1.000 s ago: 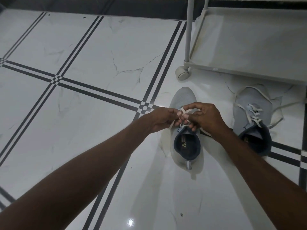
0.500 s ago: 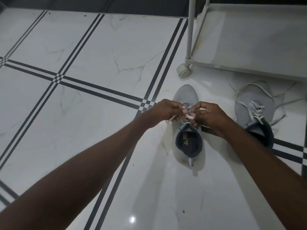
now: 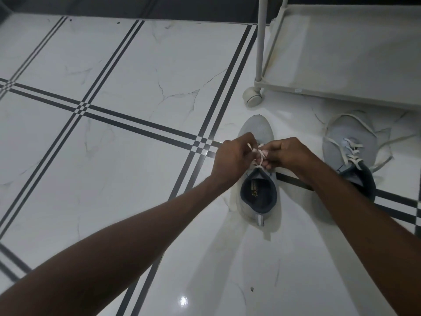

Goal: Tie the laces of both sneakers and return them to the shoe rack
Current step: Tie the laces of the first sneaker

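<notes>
A grey sneaker (image 3: 256, 127) with a dark lining stands on the white floor, toe pointing away from me. My left hand (image 3: 232, 156) and my right hand (image 3: 287, 153) meet over its tongue, both pinching its white laces (image 3: 258, 156), which cross between my fingers. The knot itself is mostly hidden by my fingers. The second grey sneaker (image 3: 348, 144) lies to the right with its laces loose and trailing on the floor. The white shoe rack (image 3: 341, 53) stands just beyond both shoes.
The rack rests on a small caster wheel (image 3: 251, 98) with an upright post (image 3: 260, 37) close behind the near sneaker's toe. Glossy white tiles with dark stripe lines (image 3: 141, 124) stretch to the left. A dark skirting runs along the far edge.
Both hands have stayed over the near sneaker, working the laces; the fingers have shifted and the lace ends now cross higher between them. The view has tilted slightly.
</notes>
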Demonstrator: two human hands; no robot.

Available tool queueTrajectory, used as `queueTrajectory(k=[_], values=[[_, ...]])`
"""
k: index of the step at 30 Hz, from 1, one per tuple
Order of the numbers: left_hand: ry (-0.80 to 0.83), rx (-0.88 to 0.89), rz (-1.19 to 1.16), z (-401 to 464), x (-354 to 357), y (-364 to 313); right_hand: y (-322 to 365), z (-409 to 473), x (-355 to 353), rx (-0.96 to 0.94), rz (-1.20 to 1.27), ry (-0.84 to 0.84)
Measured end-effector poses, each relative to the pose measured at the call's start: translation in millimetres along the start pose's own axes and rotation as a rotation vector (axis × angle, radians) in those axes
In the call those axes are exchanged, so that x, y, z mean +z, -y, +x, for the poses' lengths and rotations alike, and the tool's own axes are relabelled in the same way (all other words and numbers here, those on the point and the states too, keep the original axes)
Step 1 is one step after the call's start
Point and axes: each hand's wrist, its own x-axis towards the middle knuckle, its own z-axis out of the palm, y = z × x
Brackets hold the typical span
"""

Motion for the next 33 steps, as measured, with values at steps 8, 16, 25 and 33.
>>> queueTrajectory(k=[8,16,25,33], values=[[0.224,-0.307,-0.373,-15,-38,32,-19,3,-13,-0.098,-0.644,-0.461],[0.322,-0.322,-0.278,-21,-33,42,-19,4,-3,-0.122,-0.585,-0.472],[0.131,-0.027,0.185,-28,-23,20,-8,12,15,0.179,0.412,-0.496],[-0.017,-0.293,0.163,-31,-13,12,-11,10,11,0.346,0.787,-0.263]])
